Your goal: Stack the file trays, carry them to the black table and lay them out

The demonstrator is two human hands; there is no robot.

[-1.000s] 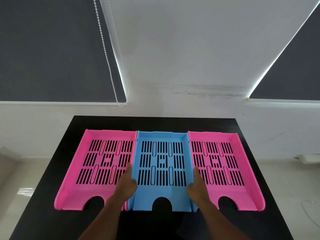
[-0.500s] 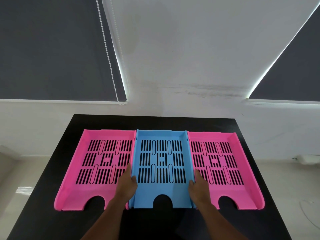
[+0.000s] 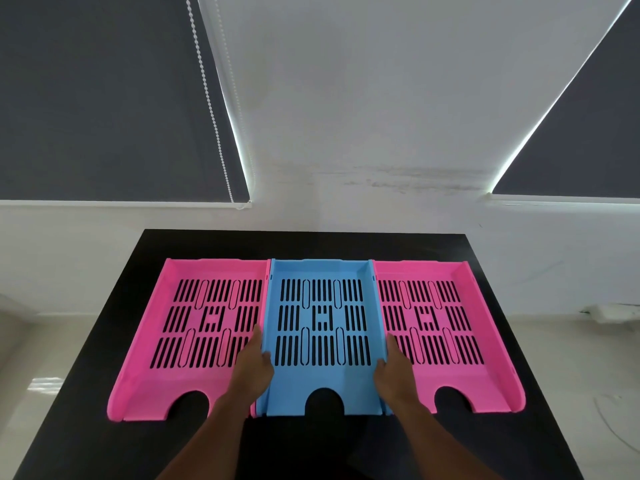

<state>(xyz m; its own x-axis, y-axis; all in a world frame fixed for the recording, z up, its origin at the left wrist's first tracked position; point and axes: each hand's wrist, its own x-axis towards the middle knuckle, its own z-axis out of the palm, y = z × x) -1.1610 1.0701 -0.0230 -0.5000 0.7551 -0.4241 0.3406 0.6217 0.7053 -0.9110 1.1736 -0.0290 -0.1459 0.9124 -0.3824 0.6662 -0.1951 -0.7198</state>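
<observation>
Three slotted file trays lie side by side on the black table [image 3: 304,242]: a pink tray [image 3: 194,375] on the left, a blue tray [image 3: 322,379] in the middle, a second pink tray [image 3: 446,375] on the right. They touch along their side walls. My left hand [image 3: 251,367] grips the blue tray's left wall, thumb inside the tray. Gripping its right wall in the same way is my right hand [image 3: 394,372]. The blue tray rests flat on the table.
The table stands against a white wall with dark roller blinds [image 3: 104,98] left and right and a bead cord [image 3: 211,109]. Pale floor shows on both sides. A white cable [image 3: 620,434] lies on the floor at the right.
The blue tray has slid slightly away from me between both hands and lines up more evenly with the pink trays. My hands kept their grip on its side walls.
</observation>
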